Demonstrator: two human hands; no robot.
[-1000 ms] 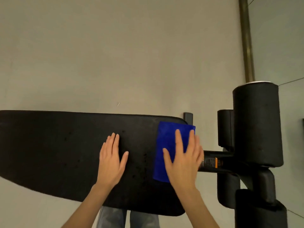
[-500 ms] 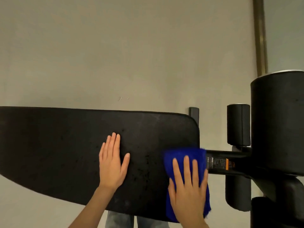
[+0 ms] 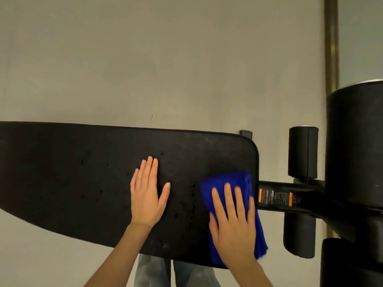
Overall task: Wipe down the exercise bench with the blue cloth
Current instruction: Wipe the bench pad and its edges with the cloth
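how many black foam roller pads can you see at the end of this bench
4 in view. A large one at far right, a smaller one behind the frame bar, one below the bar, and one at the bottom right corner. Others may be out of frame.

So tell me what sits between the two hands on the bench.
Head view: only bare black bench pad, speckled with small spots, lies between the left hand and the right hand pressing the blue cloth.

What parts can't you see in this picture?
- Head view: bench pad runs off the left edge.
- Bench under the blue cloth and right hand: covered.
- Sticker writing: too small.
- Big foam roller: cut by the right edge.
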